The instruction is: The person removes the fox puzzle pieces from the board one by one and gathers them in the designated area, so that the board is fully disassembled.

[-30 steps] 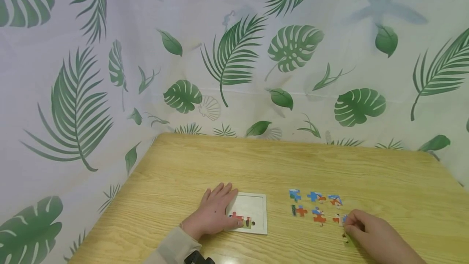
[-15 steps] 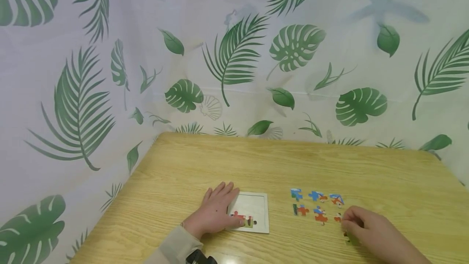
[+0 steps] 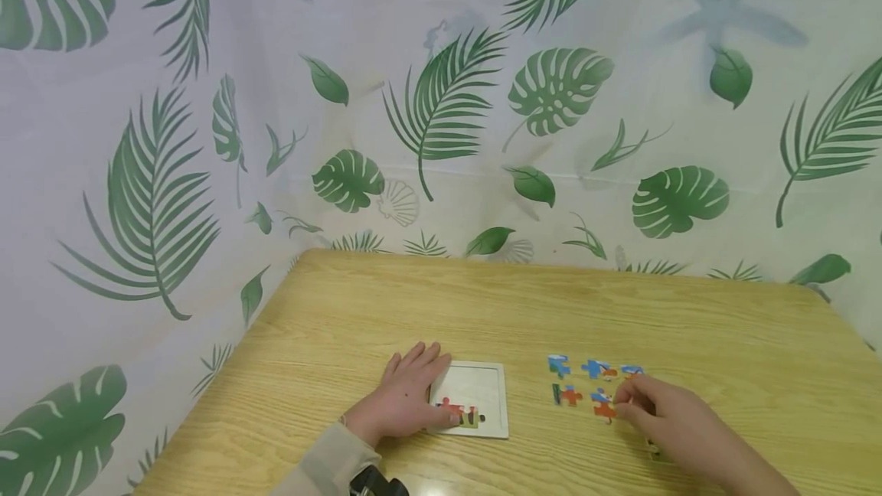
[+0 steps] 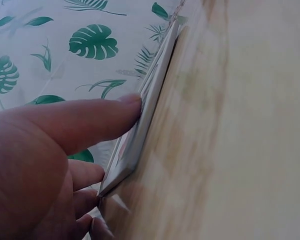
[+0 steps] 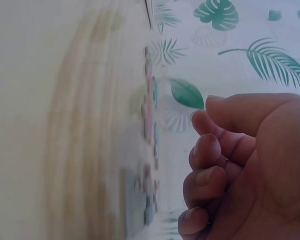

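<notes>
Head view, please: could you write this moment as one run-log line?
left hand: rests flat on puzzle tray | right hand: fingers curled, at loose puzzle pieces | grasp: cannot tell | surface: wooden table

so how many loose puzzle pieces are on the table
5 show: far row, blue piece, blue one, one at the right hand; near row, red-green, red-blue. Others may hide beneath that hand.

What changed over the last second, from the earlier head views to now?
The right hand slid from the near right corner of the loose puzzle pieces up and left over the right-hand pieces, fingers curled; whether it holds one cannot be told. The left hand stayed flat on the puzzle tray, which did not move on the table.
</notes>
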The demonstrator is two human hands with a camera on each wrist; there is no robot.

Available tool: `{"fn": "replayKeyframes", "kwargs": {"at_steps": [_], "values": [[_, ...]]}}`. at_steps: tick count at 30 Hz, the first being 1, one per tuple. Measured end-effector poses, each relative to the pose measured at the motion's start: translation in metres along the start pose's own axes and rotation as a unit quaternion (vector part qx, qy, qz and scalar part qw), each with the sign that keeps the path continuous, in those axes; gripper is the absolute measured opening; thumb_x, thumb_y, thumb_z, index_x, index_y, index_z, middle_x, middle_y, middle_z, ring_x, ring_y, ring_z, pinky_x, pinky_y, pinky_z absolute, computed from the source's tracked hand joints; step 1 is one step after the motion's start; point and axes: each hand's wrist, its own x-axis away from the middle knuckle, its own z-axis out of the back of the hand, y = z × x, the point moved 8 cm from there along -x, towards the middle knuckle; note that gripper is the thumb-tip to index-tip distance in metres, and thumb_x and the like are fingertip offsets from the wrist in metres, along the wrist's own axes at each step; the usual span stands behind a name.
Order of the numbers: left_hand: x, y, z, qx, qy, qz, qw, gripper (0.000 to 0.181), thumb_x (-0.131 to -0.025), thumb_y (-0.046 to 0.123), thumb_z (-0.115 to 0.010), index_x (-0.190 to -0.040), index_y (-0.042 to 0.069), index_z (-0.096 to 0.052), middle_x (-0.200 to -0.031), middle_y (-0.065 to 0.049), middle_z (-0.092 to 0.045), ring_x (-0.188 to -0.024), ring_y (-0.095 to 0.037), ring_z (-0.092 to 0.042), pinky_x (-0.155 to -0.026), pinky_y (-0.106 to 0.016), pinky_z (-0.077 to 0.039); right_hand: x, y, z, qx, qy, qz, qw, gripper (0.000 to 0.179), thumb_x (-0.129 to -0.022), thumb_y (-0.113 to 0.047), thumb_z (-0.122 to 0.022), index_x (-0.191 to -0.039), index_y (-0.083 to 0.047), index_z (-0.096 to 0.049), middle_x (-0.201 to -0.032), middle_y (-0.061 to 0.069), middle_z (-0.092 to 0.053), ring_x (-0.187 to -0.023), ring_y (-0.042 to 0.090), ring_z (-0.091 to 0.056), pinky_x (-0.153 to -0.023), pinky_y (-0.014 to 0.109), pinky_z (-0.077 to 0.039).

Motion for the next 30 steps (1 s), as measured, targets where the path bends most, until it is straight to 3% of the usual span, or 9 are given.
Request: {"fn": "replayKeyframes", "kwargs": {"at_steps": [14, 22, 30], "values": [[-0.001, 0.000, -0.001, 0.004, -0.007, 0.004, 1.0000, 0.093, -0.085, 0.050, -0.076, -0.158, 0.009, -0.035, -0.166, -0.013, -0.021, -0.154, -0.034, -0.010, -0.118, -0.062, -0.002, -0.017, -0.050, -0.018, 0.007, 0.007, 0.111, 0.9938, 0.013, -0.101, -0.027, -0.064, -0.100, -0.015, -0.066, -0.069, -0.007, -0.049, -0.060, 0.005, -0.042, -0.055, 0.026, -0.039], [0.000, 0.002, -0.001, -0.007, -0.004, 0.006, 1.0000, 0.094, -0.085, 0.051, -0.075, -0.158, 0.009, -0.035, -0.166, -0.014, -0.021, -0.153, -0.035, -0.010, -0.118, -0.063, -0.003, -0.028, -0.072, -0.043, -0.012, -0.026, 0.109, 0.9936, 0.012, -0.100, -0.027, -0.065, -0.100, -0.015, -0.064, -0.073, -0.005, -0.052, -0.062, 0.007, -0.045, -0.056, 0.027, -0.042], [0.001, 0.004, -0.001, -0.012, -0.005, 0.008, 0.9999, 0.093, -0.086, 0.054, -0.074, -0.159, 0.010, -0.035, -0.166, -0.014, -0.020, -0.153, -0.035, -0.009, -0.118, -0.062, -0.003, -0.038, -0.089, -0.063, 0.007, -0.038, 0.110, 0.9932, 0.007, -0.099, -0.026, -0.066, -0.099, -0.019, -0.066, -0.070, -0.006, -0.052, -0.059, 0.007, -0.044, -0.054, 0.027, -0.040]]}}
